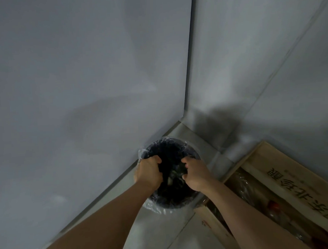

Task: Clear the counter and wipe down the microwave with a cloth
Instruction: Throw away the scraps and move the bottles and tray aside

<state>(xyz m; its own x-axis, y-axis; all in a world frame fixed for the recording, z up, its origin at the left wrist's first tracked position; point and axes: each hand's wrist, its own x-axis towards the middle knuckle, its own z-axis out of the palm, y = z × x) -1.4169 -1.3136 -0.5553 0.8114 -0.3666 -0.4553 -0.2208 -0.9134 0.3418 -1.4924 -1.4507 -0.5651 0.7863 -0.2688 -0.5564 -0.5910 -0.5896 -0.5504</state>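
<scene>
Pale grey walls meet in a corner above a tiled floor, all of it dim. Down in that corner stands a round bin lined with a dark bag, a clear plastic edge showing round its rim. The left hand has its fingers curled tight into the bag's left edge. The right hand grips the bag's right edge the same way, fingers bunched in the dark plastic. Just right of the bin lies an open wooden crate with printed characters, something wrapped inside it. No cloth or microwave shows from here.
</scene>
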